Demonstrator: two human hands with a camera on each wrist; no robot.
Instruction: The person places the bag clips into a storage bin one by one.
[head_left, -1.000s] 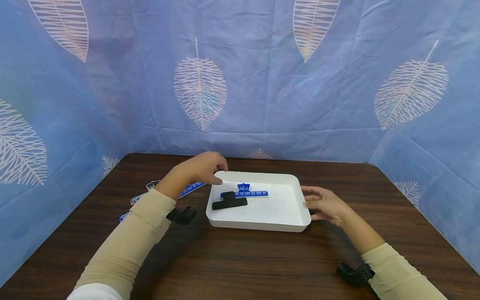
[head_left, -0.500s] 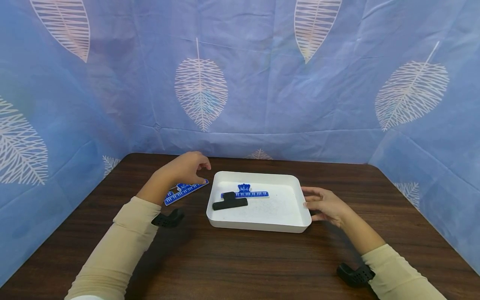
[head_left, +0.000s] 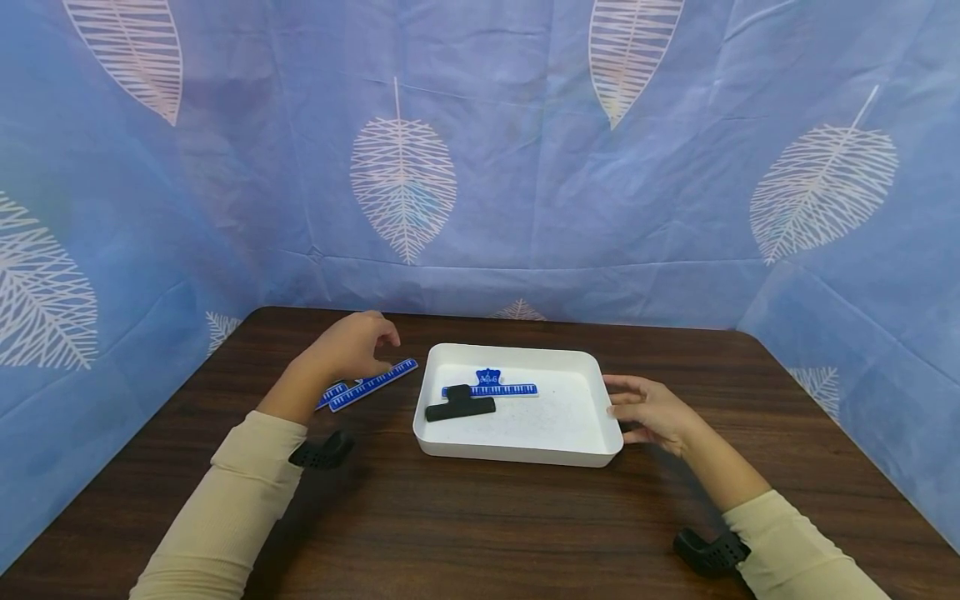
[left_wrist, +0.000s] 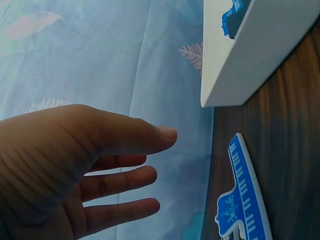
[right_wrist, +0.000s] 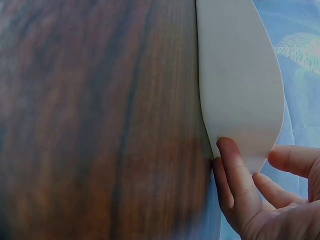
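Note:
My left hand [head_left: 348,346] hovers over the left part of the table, thumb and fingers spread apart and nothing between them. Beneath it lie blue clips with a piano-key pattern: one clip [head_left: 378,383] shows its long bar, while another clip [head_left: 331,395] is partly hidden by the hand. In the left wrist view the nearer clip [left_wrist: 247,190] rests below the thumb. My right hand [head_left: 652,412] touches the right side of a white tray [head_left: 517,455], its fingertips on the outer wall [right_wrist: 240,75]. Inside the tray are a blue piano-key clip [head_left: 510,389] and a black clip [head_left: 461,407].
The dark wooden table [head_left: 480,533] carries everything. A blue cloth with white leaf prints [head_left: 525,200] hangs behind the table and on both sides. Each wrist wears a black band, such as the left band [head_left: 322,451].
My left hand has moved leftward from the tray's left rim to above the blue clips, uncovering part of one and covering others. The right hand and the tray stay in place.

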